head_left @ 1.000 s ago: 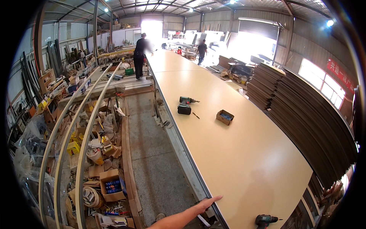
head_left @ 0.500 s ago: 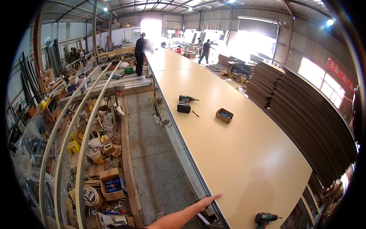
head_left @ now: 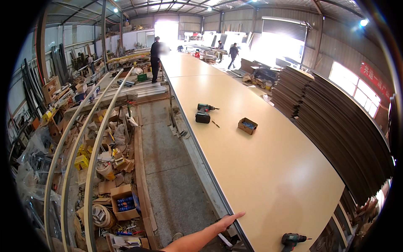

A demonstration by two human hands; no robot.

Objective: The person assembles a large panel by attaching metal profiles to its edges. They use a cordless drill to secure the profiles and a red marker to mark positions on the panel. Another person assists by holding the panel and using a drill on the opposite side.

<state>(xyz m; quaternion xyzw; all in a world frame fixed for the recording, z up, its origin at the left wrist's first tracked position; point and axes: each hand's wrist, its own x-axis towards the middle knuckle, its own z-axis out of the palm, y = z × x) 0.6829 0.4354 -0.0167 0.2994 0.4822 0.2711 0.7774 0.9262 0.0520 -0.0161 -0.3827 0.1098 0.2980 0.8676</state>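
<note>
My left hand (head_left: 228,221) reaches in from the lower edge, flat and holding nothing, its fingertips at the near left edge of a very long beige panel (head_left: 268,176). A cordless drill (head_left: 293,241) lies on the panel's near end, to the right of the hand. Farther up the panel lie a dark green drill (head_left: 204,113), a thin pencil-like stick (head_left: 215,124) and a small open cardboard box (head_left: 247,125) with blue pieces inside. My right hand is out of the picture.
A concrete aisle (head_left: 168,168) runs left of the panel. Beyond it are curved white profiles (head_left: 90,164), cardboard boxes (head_left: 124,202) and scrap. Stacks of brown boards (head_left: 340,126) line the right. A person in black (head_left: 155,59) stands far off; another person (head_left: 233,54) walks near the bright doorway.
My hand has stayed at the panel edge. The far person near the doorway has walked a little to the right.
</note>
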